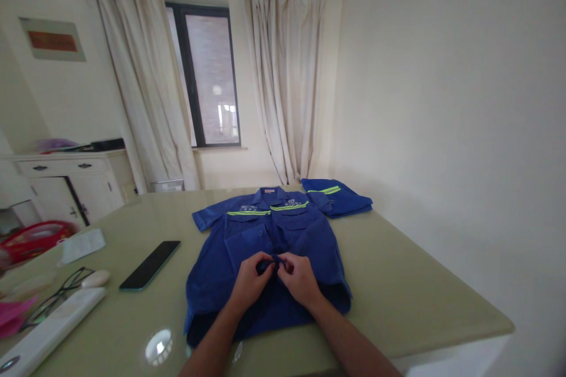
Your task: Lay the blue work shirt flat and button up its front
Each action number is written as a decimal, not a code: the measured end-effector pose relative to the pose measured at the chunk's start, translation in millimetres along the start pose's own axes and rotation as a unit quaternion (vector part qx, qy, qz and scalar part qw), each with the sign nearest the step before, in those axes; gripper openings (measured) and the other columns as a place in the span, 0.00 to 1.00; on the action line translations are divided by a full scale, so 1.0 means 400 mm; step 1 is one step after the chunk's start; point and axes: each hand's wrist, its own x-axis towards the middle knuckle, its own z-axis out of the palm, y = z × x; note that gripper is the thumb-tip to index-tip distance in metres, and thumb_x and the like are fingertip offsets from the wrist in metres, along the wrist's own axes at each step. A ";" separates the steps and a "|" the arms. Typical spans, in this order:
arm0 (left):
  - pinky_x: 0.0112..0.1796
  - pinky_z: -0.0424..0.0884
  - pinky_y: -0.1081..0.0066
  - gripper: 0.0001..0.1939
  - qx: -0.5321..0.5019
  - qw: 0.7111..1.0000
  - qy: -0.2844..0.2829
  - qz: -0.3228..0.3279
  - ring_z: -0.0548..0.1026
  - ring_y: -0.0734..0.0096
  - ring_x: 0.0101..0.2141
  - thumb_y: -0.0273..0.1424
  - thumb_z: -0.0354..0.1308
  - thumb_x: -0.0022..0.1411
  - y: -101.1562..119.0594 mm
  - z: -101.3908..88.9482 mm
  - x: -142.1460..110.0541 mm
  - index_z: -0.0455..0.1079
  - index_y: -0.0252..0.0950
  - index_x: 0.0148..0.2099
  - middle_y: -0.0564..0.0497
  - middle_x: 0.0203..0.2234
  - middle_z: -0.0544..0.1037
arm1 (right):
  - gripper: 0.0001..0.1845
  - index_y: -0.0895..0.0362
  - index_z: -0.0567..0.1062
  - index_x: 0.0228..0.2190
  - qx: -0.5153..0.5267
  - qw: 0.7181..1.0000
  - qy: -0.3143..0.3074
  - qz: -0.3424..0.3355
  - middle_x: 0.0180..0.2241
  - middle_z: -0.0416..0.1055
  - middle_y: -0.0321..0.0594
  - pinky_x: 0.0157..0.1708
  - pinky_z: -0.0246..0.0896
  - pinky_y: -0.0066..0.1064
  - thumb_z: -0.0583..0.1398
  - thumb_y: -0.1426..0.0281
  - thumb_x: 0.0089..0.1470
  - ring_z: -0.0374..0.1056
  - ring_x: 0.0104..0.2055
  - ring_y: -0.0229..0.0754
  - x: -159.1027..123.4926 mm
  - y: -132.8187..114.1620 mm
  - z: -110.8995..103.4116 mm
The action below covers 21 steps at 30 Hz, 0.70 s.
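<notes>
A blue short-sleeved work shirt (247,235) with neon yellow reflective stripes lies face up and spread flat on the greenish table (398,283). My left hand (250,280) and my right hand (300,278) meet over the shirt's front placket near its middle. Both hands pinch the blue fabric there, fingers curled and closed on it. What sits between the fingertips is too small to make out.
A second folded blue garment (338,197) lies at the table's far right. A dark phone (149,265), glasses (53,297), a mouse (95,278), a white keyboard (48,330) and a paper (83,244) lie at left. A white cabinet (71,179) and curtains stand behind.
</notes>
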 end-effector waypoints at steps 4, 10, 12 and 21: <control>0.42 0.71 0.69 0.07 0.006 1.000 0.004 -0.001 0.79 0.64 0.38 0.32 0.58 0.61 0.004 -0.001 -0.001 0.76 0.39 0.38 0.51 0.34 0.82 | 0.11 0.56 0.82 0.34 -0.006 1.000 0.011 0.003 0.18 0.68 0.32 0.25 0.52 0.26 0.58 0.70 0.53 0.63 0.21 0.36 0.001 0.001 0.002; 0.41 0.70 0.70 0.07 0.002 1.000 -0.008 0.020 0.78 0.65 0.37 0.31 0.58 0.61 -0.002 0.002 -0.002 0.77 0.39 0.38 0.51 0.34 0.82 | 0.11 0.56 0.76 0.26 -0.004 0.999 0.038 0.023 0.17 0.66 0.32 0.24 0.49 0.27 0.62 0.64 0.55 0.62 0.20 0.37 0.001 0.007 0.005; 0.41 0.70 0.69 0.07 0.002 1.000 -0.010 0.022 0.78 0.65 0.37 0.32 0.58 0.61 -0.003 0.003 -0.003 0.77 0.39 0.39 0.50 0.34 0.82 | 0.12 0.56 0.76 0.26 -0.005 0.999 0.041 0.016 0.18 0.66 0.33 0.24 0.50 0.27 0.61 0.63 0.56 0.62 0.21 0.37 0.002 0.008 0.005; 0.42 0.71 0.69 0.07 0.007 1.000 0.013 0.007 0.79 0.64 0.38 0.32 0.59 0.61 0.000 0.002 -0.002 0.77 0.39 0.39 0.51 0.35 0.83 | 0.09 0.57 0.80 0.30 0.003 1.000 0.013 0.011 0.18 0.66 0.32 0.24 0.50 0.27 0.60 0.67 0.55 0.62 0.21 0.37 0.006 0.012 0.005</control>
